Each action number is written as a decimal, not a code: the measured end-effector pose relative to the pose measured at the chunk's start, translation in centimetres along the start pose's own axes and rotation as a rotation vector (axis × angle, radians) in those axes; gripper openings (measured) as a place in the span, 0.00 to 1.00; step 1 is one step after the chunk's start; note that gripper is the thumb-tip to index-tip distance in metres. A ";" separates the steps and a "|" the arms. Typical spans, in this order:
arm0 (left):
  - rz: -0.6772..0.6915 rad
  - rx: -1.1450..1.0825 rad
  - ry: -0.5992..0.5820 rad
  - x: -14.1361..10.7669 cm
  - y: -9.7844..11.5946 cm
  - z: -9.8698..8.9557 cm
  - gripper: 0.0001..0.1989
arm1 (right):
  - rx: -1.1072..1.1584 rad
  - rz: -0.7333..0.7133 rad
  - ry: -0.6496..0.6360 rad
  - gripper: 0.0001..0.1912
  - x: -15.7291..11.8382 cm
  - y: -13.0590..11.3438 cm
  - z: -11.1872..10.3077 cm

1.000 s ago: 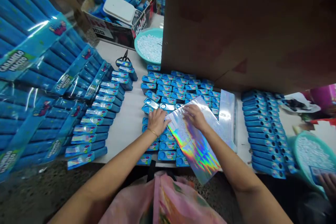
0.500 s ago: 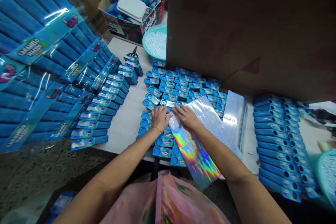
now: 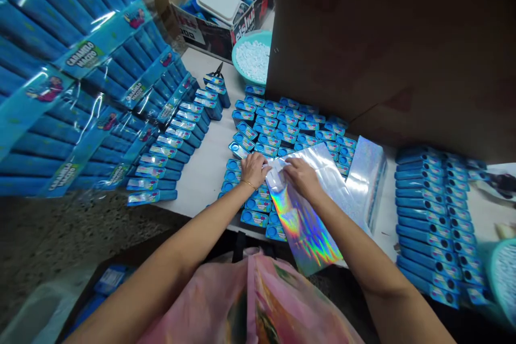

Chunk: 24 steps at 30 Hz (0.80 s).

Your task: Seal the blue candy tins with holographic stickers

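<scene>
A shiny holographic sticker sheet (image 3: 308, 236) lies slantwise over rows of small blue candy boxes (image 3: 258, 205), throwing rainbow reflections. At its upper left corner my left hand (image 3: 253, 171) is closed, thumb and fingers together; what they hold is hidden. My right hand (image 3: 302, 176) rests over the sheet, its fingertips pinched at the sheet's upper part, close to my left hand. Small pale rectangles show on the sheet between both hands. Behind the hands stand more blue boxes (image 3: 268, 131) in close rows, their printed ends facing up.
Clear-wrapped blue packs (image 3: 97, 54) are stacked at left, beside a row of boxes (image 3: 169, 142). Scissors (image 3: 218, 70) lie behind that row. A bowl of white pieces (image 3: 252, 59), a carton (image 3: 209, 37), a tall cardboard panel (image 3: 355, 37), a shiny stack (image 3: 365, 177) and right-hand boxes (image 3: 423, 220) surround me.
My right hand has drawn back slightly from the box by my left hand, and its fingers have curled onto the sheet. The whole view has shifted, with the scene sliding right.
</scene>
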<state>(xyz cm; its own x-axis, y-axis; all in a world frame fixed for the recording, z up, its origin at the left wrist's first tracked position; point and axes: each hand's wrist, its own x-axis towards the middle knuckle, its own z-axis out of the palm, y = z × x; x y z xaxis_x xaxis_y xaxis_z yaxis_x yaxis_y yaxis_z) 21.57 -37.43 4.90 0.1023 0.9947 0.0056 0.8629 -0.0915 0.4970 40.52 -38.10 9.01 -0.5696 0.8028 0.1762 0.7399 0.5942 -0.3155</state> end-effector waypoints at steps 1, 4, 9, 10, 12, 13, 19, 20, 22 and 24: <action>-0.006 -0.023 -0.013 0.2 0.0 -0.1 0.10 | 0.090 0.083 0.063 0.09 -0.7 -0.9 -1.7; -0.012 -0.197 -0.029 0.4 -0.7 -1.1 0.10 | 0.429 0.364 0.200 0.07 -2.6 -4.4 -6.2; -0.239 -0.966 -0.233 -5.2 -4.3 -6.0 0.23 | 1.056 0.839 0.296 0.11 -3.2 -12.0 -5.2; -0.315 -1.109 -0.356 -7.0 -5.2 -7.2 0.26 | 1.171 0.916 0.305 0.12 -3.0 -13.6 -3.7; -0.415 -1.318 -0.518 -10.7 -7.2 -9.2 0.27 | 1.347 1.031 0.305 0.12 -2.6 -16.7 -0.6; -0.463 -1.378 -0.548 -12.2 -8.1 -9.9 0.25 | 1.415 1.067 0.301 0.12 -2.5 -18.1 0.8; -0.740 -1.455 -0.425 -16.0 -11.7 -11.5 0.20 | 1.660 1.162 0.249 0.12 -2.4 -23.9 5.7; -0.765 -1.463 -0.422 -16.2 -12.0 -11.5 0.21 | 1.663 1.180 0.258 0.12 -2.4 -24.4 6.2; -0.777 -1.468 -0.410 -16.5 -12.5 -11.6 0.20 | 1.643 1.229 0.297 0.13 -2.3 -25.2 7.3; -0.781 -1.438 -0.377 -16.8 -13.0 -11.7 0.18 | 1.592 1.268 0.353 0.15 -2.3 -25.8 8.5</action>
<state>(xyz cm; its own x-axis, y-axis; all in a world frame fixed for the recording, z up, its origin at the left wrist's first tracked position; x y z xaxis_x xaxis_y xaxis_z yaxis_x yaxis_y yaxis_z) 2.91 -52.44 8.48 0.1859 0.6931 -0.6964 -0.3400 0.7104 0.6163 19.67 -55.67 8.78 0.1192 0.7312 -0.6717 -0.4202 -0.5758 -0.7014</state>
